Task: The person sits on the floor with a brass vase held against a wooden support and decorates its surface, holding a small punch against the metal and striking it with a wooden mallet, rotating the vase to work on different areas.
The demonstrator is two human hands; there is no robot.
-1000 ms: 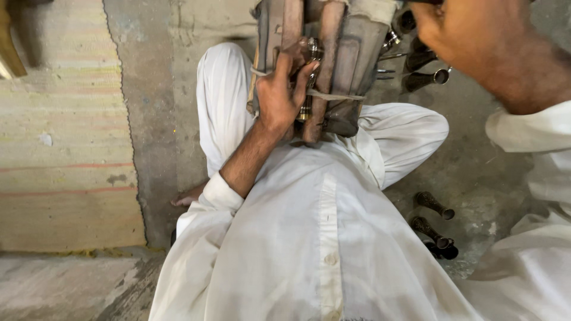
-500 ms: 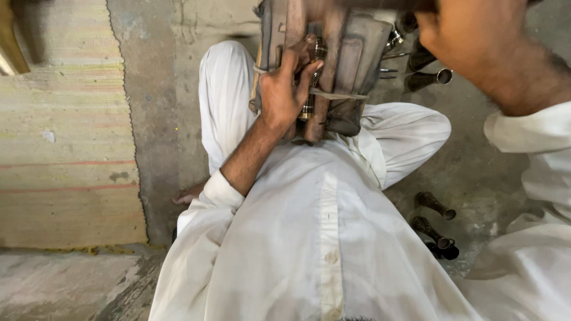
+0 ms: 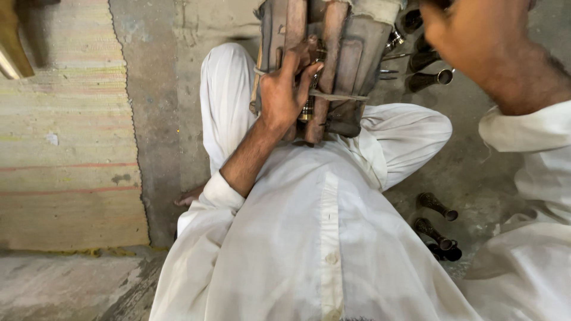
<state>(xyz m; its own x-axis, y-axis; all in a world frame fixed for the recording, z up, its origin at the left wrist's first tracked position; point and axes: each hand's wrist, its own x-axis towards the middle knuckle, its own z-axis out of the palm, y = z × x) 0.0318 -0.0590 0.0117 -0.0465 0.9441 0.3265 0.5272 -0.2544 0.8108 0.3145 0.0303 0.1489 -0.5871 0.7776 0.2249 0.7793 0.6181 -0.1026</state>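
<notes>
My left hand (image 3: 284,98) is shut on a small brass piece (image 3: 307,110), pressing it against an upright wooden block (image 3: 342,56) bound with cord. The block stands between my knees, which are in white cloth. My right hand (image 3: 476,41) is raised at the upper right, close to the camera. Its fingers curl away from view, and whatever they may hold is hidden beyond the top edge.
Dark trumpet-shaped metal pieces lie on the concrete floor at my right (image 3: 437,205) and behind the block (image 3: 429,77). A woven mat (image 3: 65,148) covers the floor on the left. A wooden object (image 3: 12,44) sticks in at the top left corner.
My left hand has kept its grip on the block. My right hand has stayed raised, shifting only slightly toward the top edge.
</notes>
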